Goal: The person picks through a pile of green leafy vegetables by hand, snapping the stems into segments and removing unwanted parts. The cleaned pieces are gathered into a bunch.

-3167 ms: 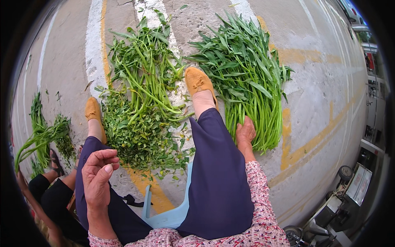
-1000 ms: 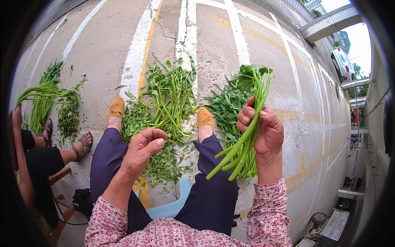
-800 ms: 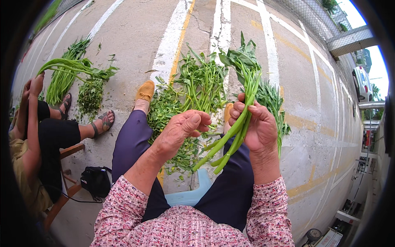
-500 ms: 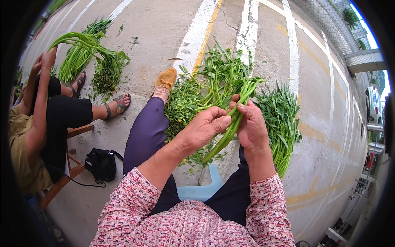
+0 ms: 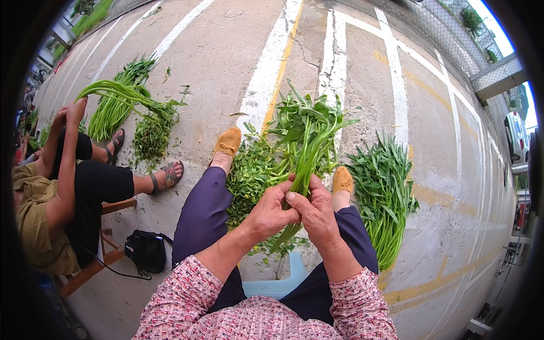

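Note:
Both my hands meet over my lap, around a bunch of long green stems with narrow leaves, which looks like water spinach [image 5: 306, 156]. My left hand [image 5: 271, 213] grips it from the left, thumb bent inward. From the other side my right hand [image 5: 318, 218] is closed on it, its thumb pressed across the stems. The leafy ends point away from me and the cut ends poke out below my palms. Beneath, between my feet, lies a heap of plucked leaves [image 5: 249, 175]. A neat pile of leafy stems [image 5: 381, 201] rests to the right.
I sit on a light blue plastic stool [image 5: 280, 283], between my tan shoes [image 5: 228, 140]. On the left another person [image 5: 48, 209] holds up a similar bunch, with greens [image 5: 116, 107] on the ground ahead. A black bag [image 5: 145, 252] lies beside that person's wooden stool [image 5: 107, 258].
My hands have drawn together, down and left towards my lap. The bunch now points more straight ahead, and my right shoe has come into sight. The view has shifted slightly.

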{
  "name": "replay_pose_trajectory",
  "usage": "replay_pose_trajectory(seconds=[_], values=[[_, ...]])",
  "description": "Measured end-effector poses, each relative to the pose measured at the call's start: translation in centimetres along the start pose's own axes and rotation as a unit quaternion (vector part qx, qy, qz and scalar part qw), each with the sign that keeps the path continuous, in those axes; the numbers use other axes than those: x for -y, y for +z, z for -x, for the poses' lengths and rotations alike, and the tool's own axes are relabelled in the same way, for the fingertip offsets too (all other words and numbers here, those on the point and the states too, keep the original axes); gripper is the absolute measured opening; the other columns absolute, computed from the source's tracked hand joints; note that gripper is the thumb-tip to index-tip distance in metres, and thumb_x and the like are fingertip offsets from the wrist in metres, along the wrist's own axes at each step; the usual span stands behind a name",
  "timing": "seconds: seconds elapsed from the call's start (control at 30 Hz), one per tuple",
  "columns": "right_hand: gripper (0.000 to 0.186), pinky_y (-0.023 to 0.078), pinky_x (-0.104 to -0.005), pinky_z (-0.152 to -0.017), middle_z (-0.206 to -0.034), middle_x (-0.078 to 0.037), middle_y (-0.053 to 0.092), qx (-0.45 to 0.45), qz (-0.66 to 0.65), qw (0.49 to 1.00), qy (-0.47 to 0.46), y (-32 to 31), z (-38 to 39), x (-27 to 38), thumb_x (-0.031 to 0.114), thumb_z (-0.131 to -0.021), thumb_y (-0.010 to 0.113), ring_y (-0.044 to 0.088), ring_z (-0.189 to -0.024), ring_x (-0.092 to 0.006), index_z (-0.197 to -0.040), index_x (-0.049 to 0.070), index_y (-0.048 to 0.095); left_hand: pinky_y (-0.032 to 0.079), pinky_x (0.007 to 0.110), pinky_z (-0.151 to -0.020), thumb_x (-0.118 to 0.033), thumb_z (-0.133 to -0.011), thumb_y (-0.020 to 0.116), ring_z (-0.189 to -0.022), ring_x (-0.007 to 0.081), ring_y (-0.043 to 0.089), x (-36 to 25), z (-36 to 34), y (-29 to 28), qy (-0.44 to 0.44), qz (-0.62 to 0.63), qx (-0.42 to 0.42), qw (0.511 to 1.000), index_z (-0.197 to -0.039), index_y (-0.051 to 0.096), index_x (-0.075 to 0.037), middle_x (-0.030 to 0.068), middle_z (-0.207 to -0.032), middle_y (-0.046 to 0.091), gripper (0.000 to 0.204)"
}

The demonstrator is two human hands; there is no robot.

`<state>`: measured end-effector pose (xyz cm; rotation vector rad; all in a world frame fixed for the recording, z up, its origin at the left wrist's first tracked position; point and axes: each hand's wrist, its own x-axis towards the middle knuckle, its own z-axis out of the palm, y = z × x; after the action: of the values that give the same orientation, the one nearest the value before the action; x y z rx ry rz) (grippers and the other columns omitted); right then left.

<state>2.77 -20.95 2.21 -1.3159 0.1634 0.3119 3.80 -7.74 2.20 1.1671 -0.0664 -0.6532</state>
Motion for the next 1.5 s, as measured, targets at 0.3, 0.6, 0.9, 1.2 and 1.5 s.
replay_pose_trajectory(seconds=[0.3, 0.6, 0.9, 1.2, 1.5], values=[[0.042, 0.046, -0.0231, -0.078, -0.101, -0.005, 0.057, 0.025, 0.024, 0.999, 0.002, -0.2, 0.9, 1.3, 0.011, -0.088, 0.060, 0.055, -0.086, -0.0088, -0.126, -0.003, 0.046, 0.053, 0.027, -0.068, 0.005, -0.080, 0.056, -0.078, 0.0127, 0.062, 0.0, 0.4, 0.1, -0.033, 0.153, 0.024, 0.987, -0.111, 0.052, -0.002, 0.0045, -0.092, 0.060, 0.032], [0.044, 0.041, -0.0272, -0.093, -0.118, -0.010, 0.056, -0.001, 0.046, 0.999, -0.021, -2.4, 1.1, 2.0, 0.020, -0.091, 0.057, 0.051, -0.106, -0.0140, -0.126, -0.006, 0.047, 0.051, 0.034, -0.052, -0.008, -0.088, 0.054, -0.054, 0.0159, 0.056, -1.6, 1.0, -0.6, -0.047, 0.301, -0.023, 0.952, -0.112, 0.049, -0.003, 0.0078, -0.077, 0.055, 0.026], [0.036, 0.042, -0.0226, -0.083, -0.106, -0.006, 0.063, -0.031, 0.021, 0.999, -0.003, -2.5, 1.1, 2.5, 0.021, -0.092, 0.057, 0.053, -0.092, -0.0082, -0.120, -0.002, 0.055, 0.044, 0.033, -0.048, -0.008, -0.084, 0.050, -0.043, 0.0136, 0.047, -1.4, 1.4, -2.1, 0.000, 0.448, 0.072, 0.891, -0.105, 0.047, -0.003, 0.0043, -0.067, 0.048, 0.021], [0.033, 0.043, -0.0240, -0.086, -0.104, -0.006, 0.064, -0.001, 0.029, 0.999, -0.025, -2.4, 0.9, 2.4, 0.016, -0.093, 0.056, 0.056, -0.095, -0.0108, -0.118, -0.004, 0.056, 0.048, 0.035, -0.051, -0.007, -0.080, 0.049, -0.039, 0.0133, 0.046, -2.3, 1.9, -1.9, 0.017, 0.453, 0.185, 0.872, -0.094, 0.042, -0.004, 0.0034, -0.059, 0.046, 0.016], [0.052, 0.045, -0.0230, -0.080, -0.128, -0.009, 0.047, -0.009, 0.128, 0.984, -0.125, -2.0, 0.7, 2.5, 0.006, -0.084, 0.063, 0.047, -0.112, -0.0146, -0.134, 0.004, 0.046, 0.046, 0.033, -0.045, -0.010, -0.076, 0.057, -0.035, 0.0117, 0.040, -2.3, 2.4, -0.6, -0.054, 0.407, 0.220, 0.885, -0.090, 0.044, -0.004, 0.0038, -0.054, 0.043, 0.020]])
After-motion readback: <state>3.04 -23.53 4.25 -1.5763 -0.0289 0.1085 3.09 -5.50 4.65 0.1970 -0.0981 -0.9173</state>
